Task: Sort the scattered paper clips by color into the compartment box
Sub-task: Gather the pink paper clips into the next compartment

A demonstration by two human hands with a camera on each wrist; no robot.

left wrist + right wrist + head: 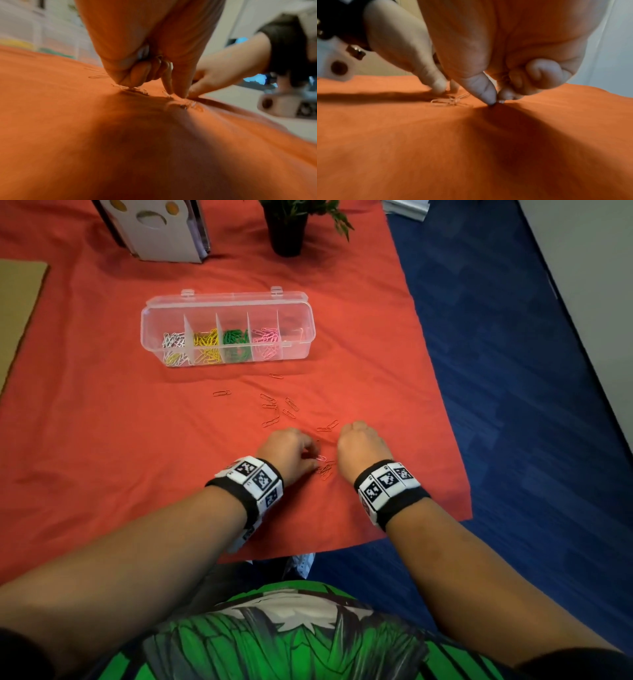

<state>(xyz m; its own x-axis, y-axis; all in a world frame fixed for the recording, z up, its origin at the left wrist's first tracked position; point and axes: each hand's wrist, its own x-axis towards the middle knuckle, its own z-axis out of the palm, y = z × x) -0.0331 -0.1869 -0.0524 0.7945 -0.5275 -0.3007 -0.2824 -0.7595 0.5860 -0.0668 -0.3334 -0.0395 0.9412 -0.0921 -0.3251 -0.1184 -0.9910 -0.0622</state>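
A clear compartment box stands open on the red cloth, holding white, yellow, green and pink paper clips in separate cells. Several red paper clips lie scattered in front of it. A small heap of clips lies between my hands. My left hand has its fingers curled, and its thumb and forefinger pinch down at clips on the cloth. My right hand is fisted just right of the heap. Its thumb and forefinger pinch a clip against the cloth. The remaining right fingers are curled into the palm.
A black potted plant and a white cardboard stand sit at the back of the cloth. A tan board lies at the left. The cloth's right edge drops to a blue carpet.
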